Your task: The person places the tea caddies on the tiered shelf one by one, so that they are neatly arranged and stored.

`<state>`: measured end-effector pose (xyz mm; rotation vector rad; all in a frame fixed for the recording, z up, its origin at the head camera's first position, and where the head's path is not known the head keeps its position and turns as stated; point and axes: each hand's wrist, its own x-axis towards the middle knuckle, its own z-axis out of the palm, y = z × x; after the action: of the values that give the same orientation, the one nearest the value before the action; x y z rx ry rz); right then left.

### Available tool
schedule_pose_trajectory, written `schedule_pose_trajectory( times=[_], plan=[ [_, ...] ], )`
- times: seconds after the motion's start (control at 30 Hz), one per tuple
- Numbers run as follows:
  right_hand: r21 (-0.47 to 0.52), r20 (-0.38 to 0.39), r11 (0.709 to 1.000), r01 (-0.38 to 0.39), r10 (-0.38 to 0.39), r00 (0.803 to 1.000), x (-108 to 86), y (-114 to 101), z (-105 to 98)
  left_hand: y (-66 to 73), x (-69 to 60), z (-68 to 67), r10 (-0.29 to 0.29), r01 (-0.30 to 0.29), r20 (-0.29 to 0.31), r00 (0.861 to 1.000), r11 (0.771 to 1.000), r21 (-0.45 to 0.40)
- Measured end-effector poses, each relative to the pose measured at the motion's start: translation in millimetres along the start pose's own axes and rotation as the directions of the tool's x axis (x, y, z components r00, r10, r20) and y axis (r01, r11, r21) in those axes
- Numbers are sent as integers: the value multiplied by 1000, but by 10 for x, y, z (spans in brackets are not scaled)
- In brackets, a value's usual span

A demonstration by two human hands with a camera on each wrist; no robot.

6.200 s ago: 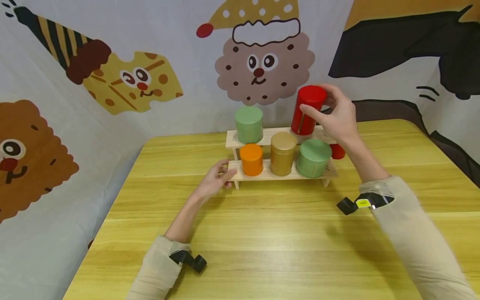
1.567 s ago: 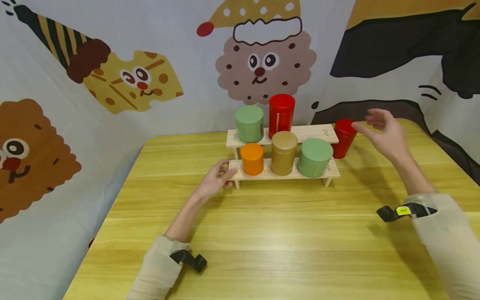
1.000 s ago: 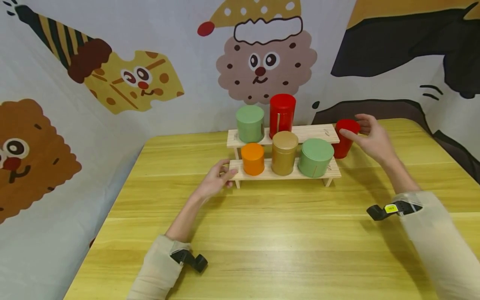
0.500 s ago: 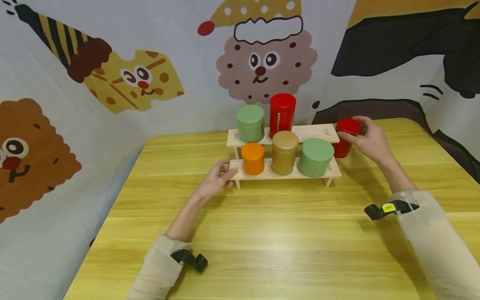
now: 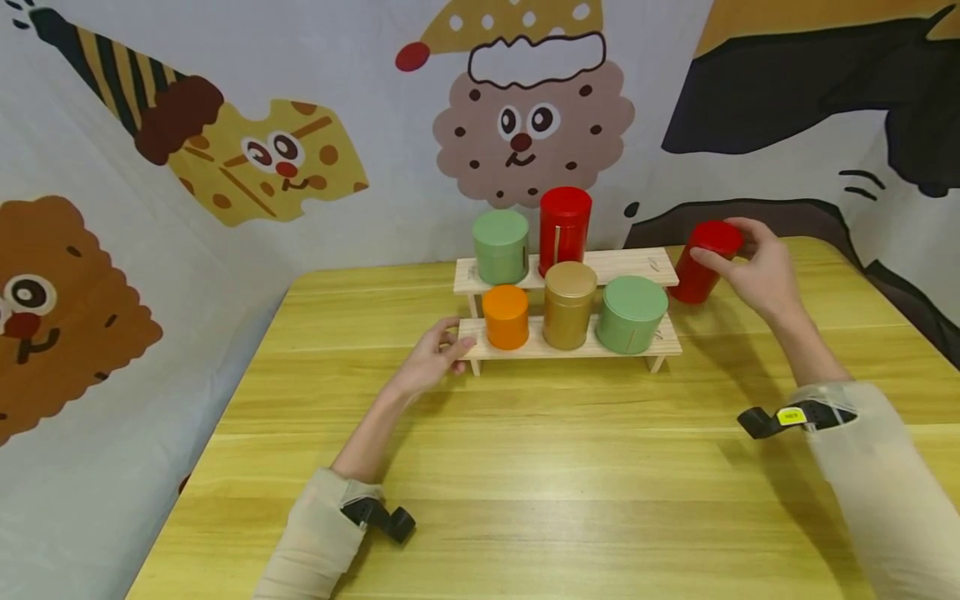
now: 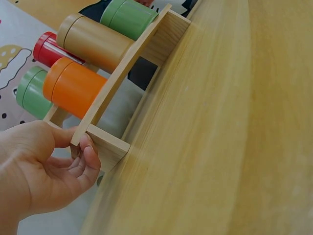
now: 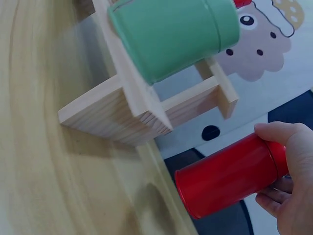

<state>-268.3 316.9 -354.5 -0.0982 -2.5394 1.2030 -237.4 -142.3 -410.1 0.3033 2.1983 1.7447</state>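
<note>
My right hand (image 5: 765, 267) grips a red canister (image 5: 701, 265) near its lid, right of a two-tier wooden rack (image 5: 660, 343). In the right wrist view the canister (image 7: 230, 176) looks lifted clear of the table, tilted. My left hand (image 5: 429, 362) pinches the left end of the rack's lower board between thumb and fingers, plain in the left wrist view. On the lower tier stand an orange tin (image 5: 506, 318), a gold tin (image 5: 568, 307) and a wide green tin (image 5: 632, 317). The upper tier bears a green tin (image 5: 500, 248) and a second red canister (image 5: 564, 232).
The rack stands on a yellow wood-grain table (image 5: 480, 467), towards its back edge. Behind it hangs a white cloth (image 5: 405, 167) printed with cartoon figures. A bare stretch of upper board (image 5: 626, 265) lies right of the standing red canister.
Earlier my right hand held a red canister above the upper tier; it now stands there. The hand moved right, took hold of the other red canister and raised it. My left hand stays put.
</note>
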Motion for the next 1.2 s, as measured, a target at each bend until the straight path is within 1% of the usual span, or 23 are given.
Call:
schedule_pose_trajectory(
  times=[0.2,0.3,0.43,0.6,0.8,1.03,1.2],
  plan=[
    [5,-52,1000,14,-13,999,-37,-102,-58,7,-4,1,-9,9,2,1000,1000,-4],
    [18,-82,1000,20,-19,996,-48,-147,-84,0,-5,-2,-5,5,2,1000,1000,-2],
    [41,-129,998,51,-46,991,-61,-213,-129,-2,1,4,-7,7,3,1000,1000,-1],
    [21,-169,997,74,-69,983,-80,-321,-179,-7,5,5,-8,8,-3,1000,1000,-1],
    [22,-172,997,74,-69,983,-94,-420,-216,-21,-1,5,9,-8,-13,1000,1000,13],
    [65,-139,995,69,-60,988,-104,-561,-225,-12,-12,5,10,-10,-14,1000,1000,20],
    [82,-129,992,96,-85,988,-127,-678,-177,-15,0,6,4,-4,-14,1000,1000,15]
  ],
)
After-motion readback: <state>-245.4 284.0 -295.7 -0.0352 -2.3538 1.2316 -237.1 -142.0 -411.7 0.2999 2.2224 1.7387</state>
